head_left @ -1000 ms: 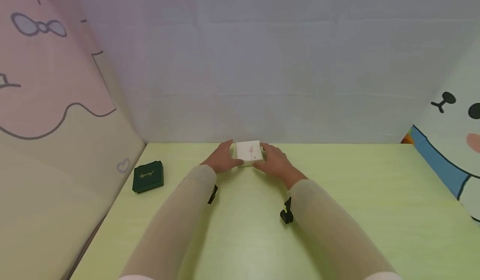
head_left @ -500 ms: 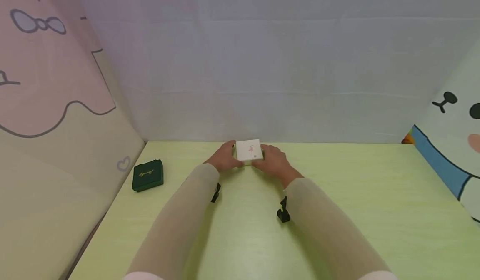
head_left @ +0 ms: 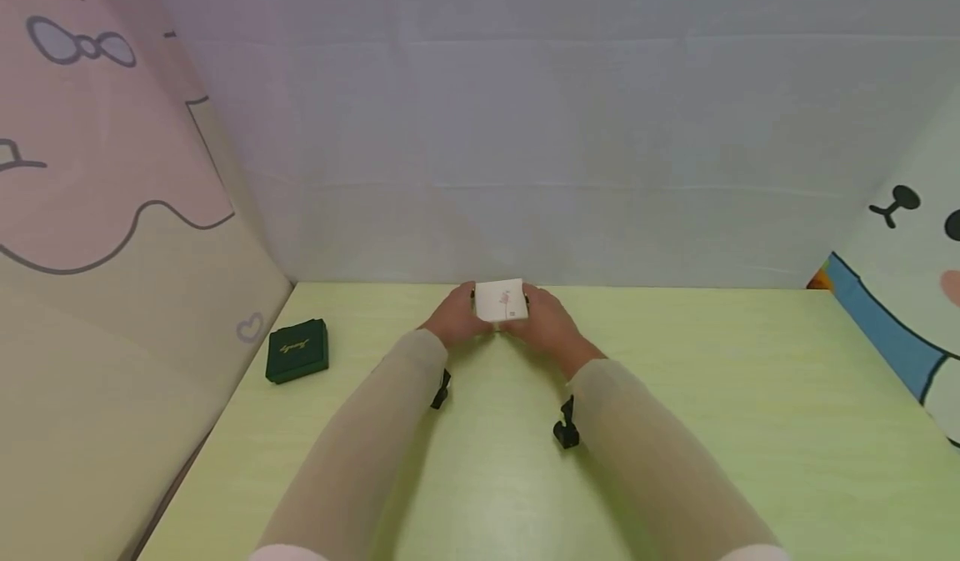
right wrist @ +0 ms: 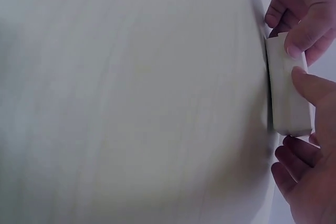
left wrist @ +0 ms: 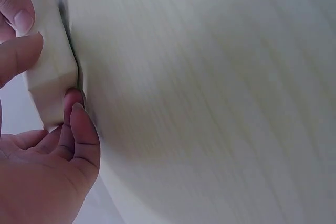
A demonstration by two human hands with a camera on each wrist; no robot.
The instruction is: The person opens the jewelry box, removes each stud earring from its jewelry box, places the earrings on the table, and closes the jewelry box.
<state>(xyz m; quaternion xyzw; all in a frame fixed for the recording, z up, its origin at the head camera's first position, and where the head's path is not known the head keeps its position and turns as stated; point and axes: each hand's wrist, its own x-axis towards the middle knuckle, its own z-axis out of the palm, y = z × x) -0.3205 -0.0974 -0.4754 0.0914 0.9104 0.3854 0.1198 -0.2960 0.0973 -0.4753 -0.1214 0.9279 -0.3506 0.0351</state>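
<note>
A small white box [head_left: 501,300] with a pink drawing on its lid is at the back of the table, between my two hands. My left hand [head_left: 457,315] grips its left side, the thumb on the near face and the fingers at the end. On the other side my right hand [head_left: 553,328] holds it the same way, and the thumbs lie close together. Both wrist views show the box's plain side [left wrist: 50,61] just at the tabletop; whether it touches cannot be told. A dark green box [head_left: 297,351] with gold lettering lies apart at the left.
The pale yellow-green table [head_left: 712,428] ends at a grey-white cloth wall [head_left: 562,127] right behind the white box. A printed panel [head_left: 135,336] borders the left side, and another panel [head_left: 907,294] stands at the right. Black wrist straps [head_left: 567,423] hang under the sleeves.
Both hands have closed in on the white box, the left one shifting slightly right. Their thumbs have come nearer each other. The box has barely moved, and the green box stays put.
</note>
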